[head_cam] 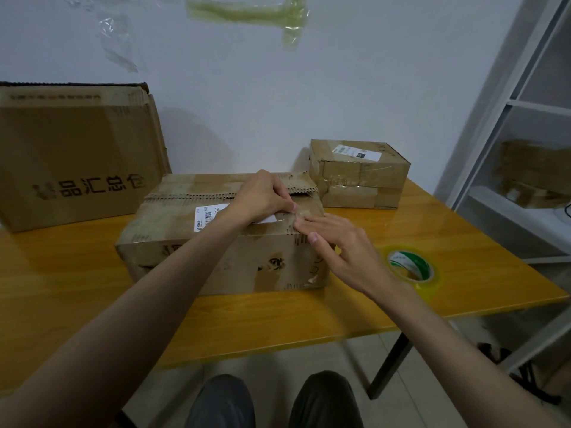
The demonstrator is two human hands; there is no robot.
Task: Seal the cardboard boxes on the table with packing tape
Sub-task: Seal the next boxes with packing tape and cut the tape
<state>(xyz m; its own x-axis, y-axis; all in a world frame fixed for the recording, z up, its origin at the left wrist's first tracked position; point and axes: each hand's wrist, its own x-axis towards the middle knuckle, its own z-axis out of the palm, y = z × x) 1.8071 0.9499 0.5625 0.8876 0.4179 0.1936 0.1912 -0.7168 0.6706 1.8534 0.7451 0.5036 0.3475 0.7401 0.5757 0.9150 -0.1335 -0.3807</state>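
Note:
A worn cardboard box (191, 251) with a white barcode label sits in the middle of the yellow table (61, 282). My left hand (262, 196) rests on its top near the right end, fingers curled down onto a strip of clear tape (301, 213). My right hand (343, 245) lies beside it with straight fingers pressing the tape at the box's top right corner. A roll of packing tape (412, 267) with a green and white core lies flat on the table just right of my right wrist.
A large printed cardboard box (77, 156) stands at the back left. A smaller taped box (360, 174) sits at the back right. White shelving (525, 149) holding more boxes stands to the right. Tape scraps (247, 10) cling to the wall.

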